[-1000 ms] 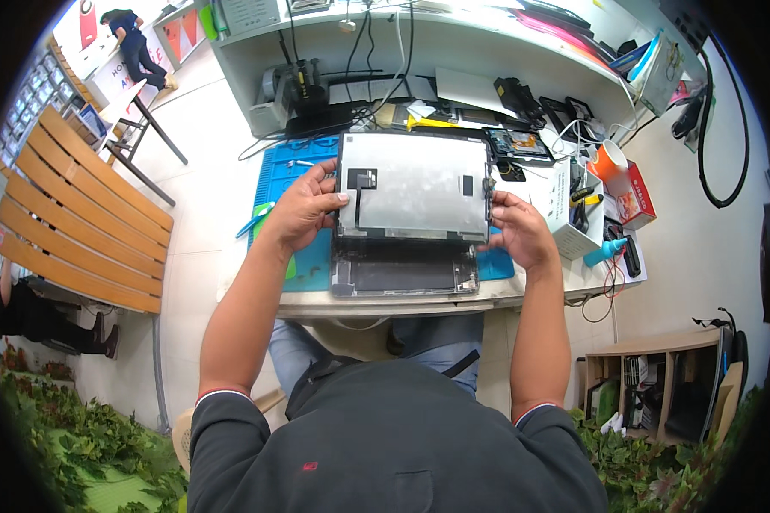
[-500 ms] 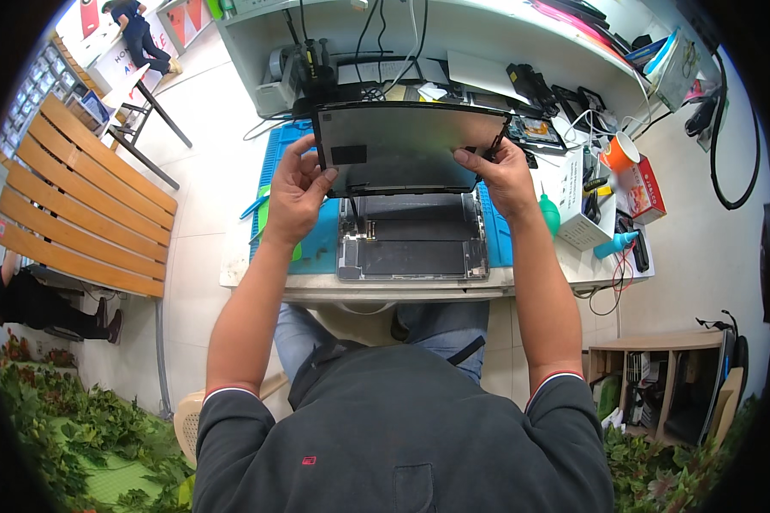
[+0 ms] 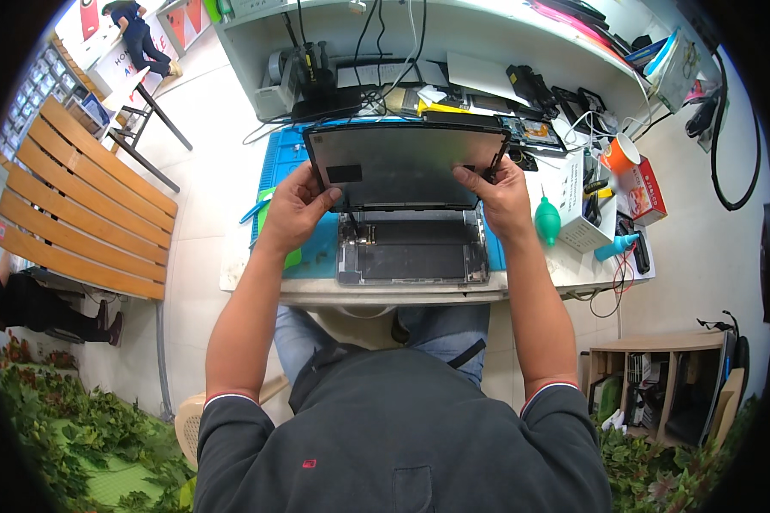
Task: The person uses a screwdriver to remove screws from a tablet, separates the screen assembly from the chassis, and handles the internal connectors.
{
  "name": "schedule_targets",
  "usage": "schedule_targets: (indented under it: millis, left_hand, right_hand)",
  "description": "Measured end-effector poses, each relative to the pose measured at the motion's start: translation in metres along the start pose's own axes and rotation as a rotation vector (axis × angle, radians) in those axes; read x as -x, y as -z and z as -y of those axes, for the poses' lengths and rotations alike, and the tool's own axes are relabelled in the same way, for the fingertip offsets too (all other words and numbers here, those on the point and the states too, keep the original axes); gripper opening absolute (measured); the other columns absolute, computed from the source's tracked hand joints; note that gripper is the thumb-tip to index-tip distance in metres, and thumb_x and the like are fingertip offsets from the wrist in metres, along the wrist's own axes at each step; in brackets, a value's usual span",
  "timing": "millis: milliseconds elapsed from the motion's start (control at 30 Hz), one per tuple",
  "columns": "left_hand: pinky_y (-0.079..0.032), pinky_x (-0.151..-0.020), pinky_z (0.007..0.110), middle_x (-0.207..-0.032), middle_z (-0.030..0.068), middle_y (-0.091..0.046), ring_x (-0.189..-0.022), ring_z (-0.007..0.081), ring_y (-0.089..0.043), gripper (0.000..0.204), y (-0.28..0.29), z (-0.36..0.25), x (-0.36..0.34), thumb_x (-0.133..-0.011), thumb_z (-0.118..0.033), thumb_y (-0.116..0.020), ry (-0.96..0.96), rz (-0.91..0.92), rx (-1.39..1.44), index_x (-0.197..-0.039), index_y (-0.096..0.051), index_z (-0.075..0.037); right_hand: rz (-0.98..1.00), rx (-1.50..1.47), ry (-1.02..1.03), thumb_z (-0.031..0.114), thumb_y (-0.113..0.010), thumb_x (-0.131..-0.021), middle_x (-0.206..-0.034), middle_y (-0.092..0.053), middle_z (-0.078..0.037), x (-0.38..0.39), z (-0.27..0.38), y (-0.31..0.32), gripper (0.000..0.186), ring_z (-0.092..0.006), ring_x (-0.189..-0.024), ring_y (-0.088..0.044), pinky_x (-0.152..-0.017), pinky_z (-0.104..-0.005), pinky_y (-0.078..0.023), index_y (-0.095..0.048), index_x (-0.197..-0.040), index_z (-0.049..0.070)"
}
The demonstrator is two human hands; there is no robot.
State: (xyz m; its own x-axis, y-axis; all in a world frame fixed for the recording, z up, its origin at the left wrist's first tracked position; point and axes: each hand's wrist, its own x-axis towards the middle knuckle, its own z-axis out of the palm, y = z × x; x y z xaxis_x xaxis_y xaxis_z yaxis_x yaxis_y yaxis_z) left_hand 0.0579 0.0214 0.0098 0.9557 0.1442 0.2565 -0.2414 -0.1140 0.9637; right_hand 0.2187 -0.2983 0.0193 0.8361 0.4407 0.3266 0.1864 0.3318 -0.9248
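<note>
Between my two hands is a tablet screen panel (image 3: 402, 171), its grey metallic back facing me and tilted up. My left hand (image 3: 298, 209) grips its left edge, thumb on the near face. On the right edge, my right hand (image 3: 500, 195) holds it the same way, fingers behind. Below the panel lies the opened tablet body (image 3: 415, 252), with dark batteries and a small board showing; the panel hides its far part. A thin dark strip (image 3: 352, 221) runs between panel and body at the left. The body rests on a blue work mat (image 3: 312, 256).
Right of the mat stand a green air blower (image 3: 547, 222), a white box of tools (image 3: 586, 209), an orange cup (image 3: 620, 154), a red box (image 3: 643, 190) and a light-blue bottle (image 3: 614, 246). A blue pen-like tool (image 3: 254, 211) lies left. Cables and device parts crowd the back.
Both hands have brought the screen panel lower and nearer to me, so it covers more of the tablet body's far edge. The body stays in place.
</note>
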Motion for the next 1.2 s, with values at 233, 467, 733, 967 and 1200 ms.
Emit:
schedule_targets:
  millis: [233, 467, 733, 967, 1200]
  left_hand:
    - [-0.055, -0.1, 0.027, -0.127, 0.005, -0.077, -0.115, 0.0093, -0.07, 0.035, -0.008, 0.005, -0.006, -0.107, 0.006, -0.068, -0.037, -0.025, 0.012, -0.14, -0.063, -0.002]
    - [-0.055, -0.098, 0.027, -0.125, 0.0046, -0.077, -0.113, 0.0091, -0.07, 0.033, -0.011, 0.012, -0.01, -0.107, 0.006, -0.069, -0.038, -0.023, 0.026, -0.138, -0.063, -0.002]
    - [-0.055, -0.097, 0.027, -0.123, 0.004, -0.077, -0.112, 0.009, -0.07, 0.033, -0.012, 0.011, -0.013, -0.106, 0.006, -0.069, -0.049, -0.036, 0.017, -0.137, -0.063, -0.002]
    - [-0.055, -0.1, 0.029, -0.127, 0.0046, -0.076, -0.115, 0.0103, -0.069, 0.034, -0.007, 0.013, -0.013, -0.107, 0.005, -0.069, -0.05, -0.008, 0.019, -0.139, -0.063, -0.002]
    - [-0.059, -0.098, 0.032, -0.129, 0.0065, -0.073, -0.115, 0.0133, -0.069, 0.044, -0.013, -0.017, 0.0, -0.099, 0.005, -0.074, -0.249, -0.308, -0.337, -0.14, -0.06, -0.002]
  right_hand:
    - [0.009, -0.039, -0.026, 0.007, -0.093, -0.091, -0.107, -0.081, -0.001, 0.001, -0.001, 0.001, 0.023, -0.0089, -0.099, -0.071, -0.095, -0.028, -0.055, -0.08, -0.111, 0.007]
    - [0.027, 0.021, -0.055, 0.005, -0.091, -0.093, -0.116, -0.08, -0.004, 0.003, 0.0, 0.014, 0.03, -0.0103, -0.105, -0.072, -0.099, -0.0294, -0.056, -0.077, -0.119, 0.005]
    - [0.024, 0.98, 0.568, 0.032, -0.089, -0.094, -0.138, -0.072, -0.016, -0.026, 0.103, -0.014, 0.058, -0.0307, -0.131, -0.067, -0.111, -0.0453, -0.053, -0.067, -0.14, 0.004]
    - [0.691, 1.308, 0.21, 0.018, -0.078, -0.096, -0.113, -0.08, -0.022, -0.066, 0.12, -0.082, 0.038, -0.0424, -0.113, -0.074, -0.097, -0.0501, -0.058, -0.071, -0.131, 0.003]
    - [0.749, 1.292, 0.109, 0.011, -0.076, -0.095, -0.101, -0.082, -0.02, -0.076, 0.118, -0.089, 0.024, -0.0435, -0.102, -0.076, -0.09, -0.0513, -0.059, -0.071, -0.116, 0.0]
